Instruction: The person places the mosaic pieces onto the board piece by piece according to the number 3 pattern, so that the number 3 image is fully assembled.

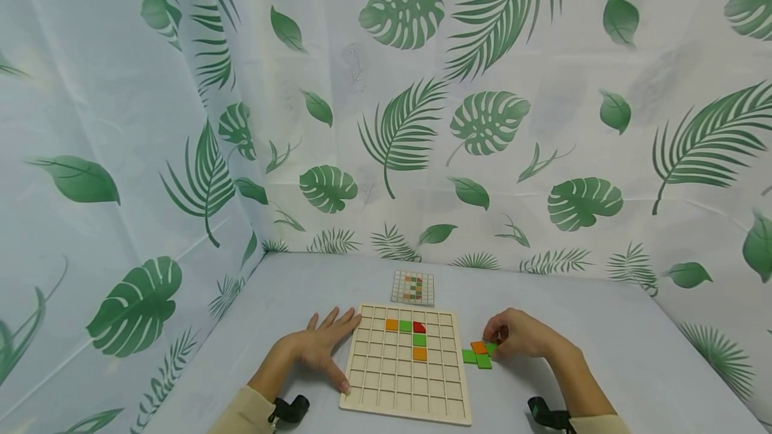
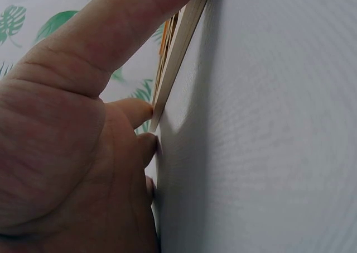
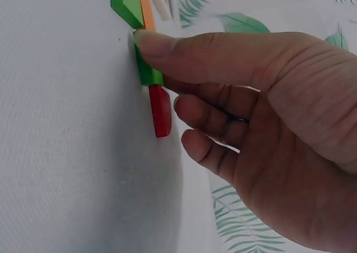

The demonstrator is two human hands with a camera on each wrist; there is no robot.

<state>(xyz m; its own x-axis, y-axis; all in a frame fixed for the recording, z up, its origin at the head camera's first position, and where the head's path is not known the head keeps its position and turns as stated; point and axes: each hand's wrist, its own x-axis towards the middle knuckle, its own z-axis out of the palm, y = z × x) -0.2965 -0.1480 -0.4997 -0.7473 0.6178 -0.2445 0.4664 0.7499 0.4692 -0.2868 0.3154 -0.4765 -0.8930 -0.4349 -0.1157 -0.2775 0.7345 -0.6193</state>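
My left hand [image 1: 316, 347] has its fingers spread, with thumb and fingertips at the left edge of a wooden grid board [image 1: 386, 380]. On the board's upper squares lie an orange tile [image 1: 392, 325], a green one and a red tile [image 1: 419, 327] in a row, with green and orange tiles below the red. Right of the board, my right hand [image 1: 523, 333] pinches a green tile [image 3: 148, 68] between thumb and index finger. Beside that tile are an orange tile [image 1: 478, 347] and other green tiles [image 1: 484, 362]. A red tile [image 3: 160, 112] shows past it in the right wrist view.
A small card [image 1: 413, 287] printed with a coloured grid pattern lies behind the board. The white table [image 1: 326, 276] meets a leaf-printed cloth [image 1: 386, 213] at the back and sides.
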